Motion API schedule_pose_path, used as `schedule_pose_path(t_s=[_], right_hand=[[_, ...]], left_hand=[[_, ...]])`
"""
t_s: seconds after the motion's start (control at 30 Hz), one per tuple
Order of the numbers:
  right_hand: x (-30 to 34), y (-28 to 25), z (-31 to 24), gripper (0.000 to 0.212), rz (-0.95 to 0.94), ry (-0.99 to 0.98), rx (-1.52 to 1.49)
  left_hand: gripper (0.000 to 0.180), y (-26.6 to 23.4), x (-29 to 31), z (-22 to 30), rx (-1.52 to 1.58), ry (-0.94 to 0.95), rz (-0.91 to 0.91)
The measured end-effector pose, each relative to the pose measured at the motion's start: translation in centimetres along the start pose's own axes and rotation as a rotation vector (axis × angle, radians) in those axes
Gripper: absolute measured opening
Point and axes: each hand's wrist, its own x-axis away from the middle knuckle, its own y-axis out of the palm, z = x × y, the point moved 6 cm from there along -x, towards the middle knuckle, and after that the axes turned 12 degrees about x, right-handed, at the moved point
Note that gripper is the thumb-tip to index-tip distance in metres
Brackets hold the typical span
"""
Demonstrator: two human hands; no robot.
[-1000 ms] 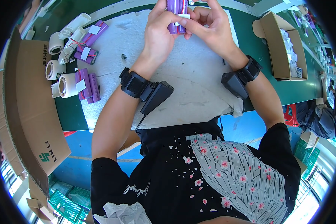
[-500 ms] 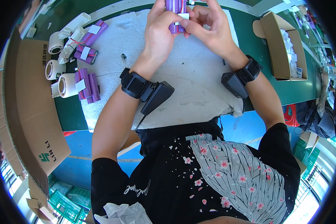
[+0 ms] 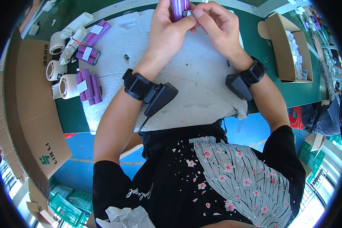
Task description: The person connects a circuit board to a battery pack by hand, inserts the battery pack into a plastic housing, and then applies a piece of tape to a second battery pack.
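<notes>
At the top of the head view, my left hand (image 3: 164, 36) is closed round a purple battery pack (image 3: 178, 9), its thumb along the near end. A small white pad (image 3: 186, 13) shows on the pack beside that thumb. Against the pack's right side, my right hand (image 3: 222, 30) is closed in a pinch, thumb and fingers curled together. Whatever lies between those fingertips is hidden. The pack's far end is cut off by the frame's upper edge. Both hands are over a white foam sheet (image 3: 193, 76).
Left of the sheet lie several purple battery packs (image 3: 86, 87) with white pads and red wires, beside white tape rolls (image 3: 68, 86). A tall cardboard box (image 3: 38, 102) flanks the green table (image 3: 70, 117). At right stands an open carton (image 3: 281, 49) with white paper inside.
The pack has turned in my left hand, so less of its white pad shows. My left thumb has slid right, and my right fingers have drawn slightly right, away from the pack's face.
</notes>
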Motion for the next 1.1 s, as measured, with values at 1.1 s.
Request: schedule_pose_path(t_s=[1.1], right_hand=[[0.0,0.1,-0.5,0.006,-0.027,0.719,0.138]], left_hand=[[0.067,0.1,0.0,-0.2,0.089,-0.035,-0.04]])
